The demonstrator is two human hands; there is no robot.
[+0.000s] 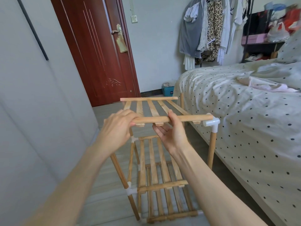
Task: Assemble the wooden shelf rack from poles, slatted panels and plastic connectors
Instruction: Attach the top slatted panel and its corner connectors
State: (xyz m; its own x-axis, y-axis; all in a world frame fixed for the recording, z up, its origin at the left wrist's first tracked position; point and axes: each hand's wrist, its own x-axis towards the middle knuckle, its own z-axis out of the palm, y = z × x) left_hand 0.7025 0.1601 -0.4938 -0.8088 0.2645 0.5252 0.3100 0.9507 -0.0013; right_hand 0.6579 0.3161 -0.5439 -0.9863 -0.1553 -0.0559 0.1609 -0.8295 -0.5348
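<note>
A wooden slatted panel [153,107] is held level above the half-built rack [156,175]. My left hand [117,129] grips the left end of its near rail [193,118]. My right hand [171,132] holds the rail near its middle, thumb on top and fingers beneath. The rail's right end meets a white plastic connector [211,123] on top of the near right pole [211,150]. Lower slatted panels sit in the frame, with another white connector [131,190] on the near left pole [119,170]. The far right pole [182,101] stands behind the panel.
A bed with a dotted cover [244,111] runs along the right, close to the rack. A grey wardrobe [32,95] stands at the left. Beyond are a red-brown door [97,51], a blue box [167,91] on the floor and hanging clothes [208,30].
</note>
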